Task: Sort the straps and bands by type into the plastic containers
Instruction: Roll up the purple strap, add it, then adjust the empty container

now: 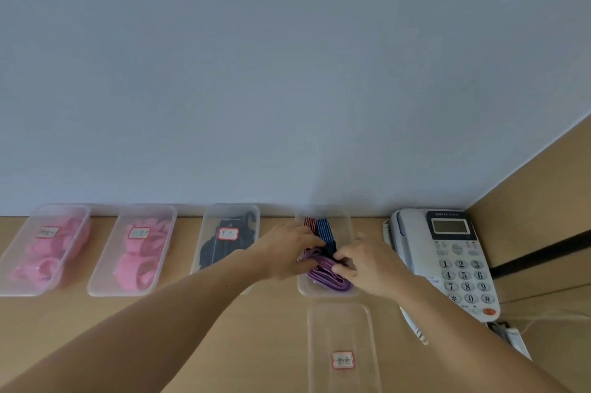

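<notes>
Hands both down in the open container (pixel 329 292), fourth along the wall. Left hand (pixel 287 253) has its fingers curled onto the purple strap bundle (pixel 321 264). Right hand (pixel 367 264) pinches the same bundle from the other side, so it sits in the tub between them.

My worry: the folds look loose, so letting go could let them spring open and spill over the rim, or snag the blue-striped strap (pixel 326 232) behind.

Around it: far-left tub (pixel 32 218) and second tub (pixel 166 213), both holding pink bands, then the black-strap tub (pixel 211 216). Loose lid (pixel 343 325) lies in front, and the desk phone (pixel 447 258) crowds the right wrist a bit.
</notes>
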`<state>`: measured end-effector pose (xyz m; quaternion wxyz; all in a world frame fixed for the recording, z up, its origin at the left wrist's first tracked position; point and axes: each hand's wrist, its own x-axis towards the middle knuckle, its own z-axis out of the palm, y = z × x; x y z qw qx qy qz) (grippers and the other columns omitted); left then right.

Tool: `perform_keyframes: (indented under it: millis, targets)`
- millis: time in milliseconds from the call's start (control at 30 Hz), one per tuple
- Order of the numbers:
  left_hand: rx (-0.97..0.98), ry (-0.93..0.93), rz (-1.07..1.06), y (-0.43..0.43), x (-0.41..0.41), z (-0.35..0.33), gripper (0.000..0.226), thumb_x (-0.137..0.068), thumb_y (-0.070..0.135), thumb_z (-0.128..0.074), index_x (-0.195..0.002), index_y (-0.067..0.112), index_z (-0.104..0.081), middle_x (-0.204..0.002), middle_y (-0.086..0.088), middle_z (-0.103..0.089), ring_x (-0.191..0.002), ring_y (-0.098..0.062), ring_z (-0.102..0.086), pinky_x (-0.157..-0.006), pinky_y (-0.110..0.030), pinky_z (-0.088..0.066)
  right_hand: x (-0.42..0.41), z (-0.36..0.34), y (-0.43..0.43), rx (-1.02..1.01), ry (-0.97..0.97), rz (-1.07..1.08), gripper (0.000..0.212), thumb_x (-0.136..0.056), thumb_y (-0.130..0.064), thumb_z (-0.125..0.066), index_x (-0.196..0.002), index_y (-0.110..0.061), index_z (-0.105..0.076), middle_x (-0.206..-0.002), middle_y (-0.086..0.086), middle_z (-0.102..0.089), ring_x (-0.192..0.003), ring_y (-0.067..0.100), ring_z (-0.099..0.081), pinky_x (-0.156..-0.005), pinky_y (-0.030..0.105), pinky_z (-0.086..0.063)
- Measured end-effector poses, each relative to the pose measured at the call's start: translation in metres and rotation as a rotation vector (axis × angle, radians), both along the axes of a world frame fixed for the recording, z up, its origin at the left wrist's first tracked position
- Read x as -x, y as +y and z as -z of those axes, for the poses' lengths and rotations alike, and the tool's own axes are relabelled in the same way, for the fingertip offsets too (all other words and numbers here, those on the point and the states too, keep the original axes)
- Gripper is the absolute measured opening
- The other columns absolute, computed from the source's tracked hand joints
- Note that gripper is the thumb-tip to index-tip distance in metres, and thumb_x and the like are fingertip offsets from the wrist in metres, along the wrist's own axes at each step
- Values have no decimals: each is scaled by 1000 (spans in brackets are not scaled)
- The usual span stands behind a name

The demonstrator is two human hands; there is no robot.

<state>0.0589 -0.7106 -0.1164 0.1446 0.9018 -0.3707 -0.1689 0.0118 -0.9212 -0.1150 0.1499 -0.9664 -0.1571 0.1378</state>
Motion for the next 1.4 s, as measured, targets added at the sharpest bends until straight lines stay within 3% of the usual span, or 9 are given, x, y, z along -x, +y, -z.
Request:
perform_keyframes:
  millis: [167, 300, 400, 467, 633, 767, 1033, 1233, 1400]
  targets:
    - [56, 7, -69, -3, 7, -2, 24, -91, 32, -60, -108, 16, -61, -104, 0, -63, -97, -22, -55, -75, -29, -38, -1, 2, 3, 0, 25, 28, 40, -82, -57, -59, -117, -37, -60, -98, -8, -69, -91, 15, -62, -71, 27, -44]
    - [73, 51, -88, -3, 2, -4, 30, -88, 29, -58, -114, 17, -65, -111, -1, -62, -104, -20, -53, -90, -34, -44, -2, 2, 5, -35, 50, 58, 40, -85, -50, -63, -122, -35, -61, -105, -7, -69, -96, 16, -61, -77, 28, -44]
    - [-16, 0, 23, -5, -11, -15, 55, -84, 35, -40, -133, 19, -59, -139, 0, -54, -129, -18, -41, -110, -31, -30, -1, 2, 4, -107, 78, 97, 32, -86, -46, -66, -117, -36, -65, -96, -8, -66, -92, 14, -57, -72, 28, -41]
    - [-158, 12, 127, -9, -18, -21, 56, -93, 35, -30, -143, 20, -50, -154, 3, -40, -143, -16, -28, -117, -32, -19, 1, 3, 4, -157, 104, 133, 28, -86, -43, -67, -112, -37, -68, -94, -8, -67, -90, 14, -58, -75, 30, -46]
    - [-330, 47, 185, -19, -23, -20, 51, -104, 33, -18, -154, 26, -27, -163, 10, -16, -151, -14, -4, -119, -40, -13, -1, 0, 0, -228, 129, 151, 22, -86, -39, -66, -108, -38, -69, -90, -8, -71, -83, 11, -63, -77, 34, -52]
    - [-350, 61, 195, -15, -27, -18, 51, -105, 31, -18, -156, 30, -22, -163, 15, -9, -151, -11, 3, -120, -47, -10, -1, -4, -4, -151, 69, 8, 23, -91, -36, -62, -114, -36, -68, -91, -9, -64, -86, 12, -52, -74, 31, -43]
    - [-303, -42, 189, -3, -24, -1, 55, -104, 37, -31, -156, 31, -17, -163, 16, -9, -151, -10, -2, -117, -39, -18, -6, -5, -5, -28, 28, -68, 27, -89, -38, -62, -115, -36, -66, -101, -12, -65, -101, 11, -52, -83, 30, -44]
    - [-290, -74, 192, -8, -28, 5, 54, -104, 29, -32, -156, 33, -17, -163, 16, -9, -151, -11, -5, -113, -37, -22, -8, -5, 8, 113, -16, -120, 24, -91, -35, -59, -114, -27, -61, -105, -5, -62, -109, 16, -47, -81, 30, -44]
    - [-261, -65, 162, -8, -27, 10, 53, -104, 29, -30, -155, 33, -18, -163, 18, -11, -151, -11, -5, -112, -37, -24, -13, -4, 0, 44, 71, -127, 30, -89, -37, -62, -118, -28, -64, -110, -6, -60, -107, 16, -50, -89, 36, -44]
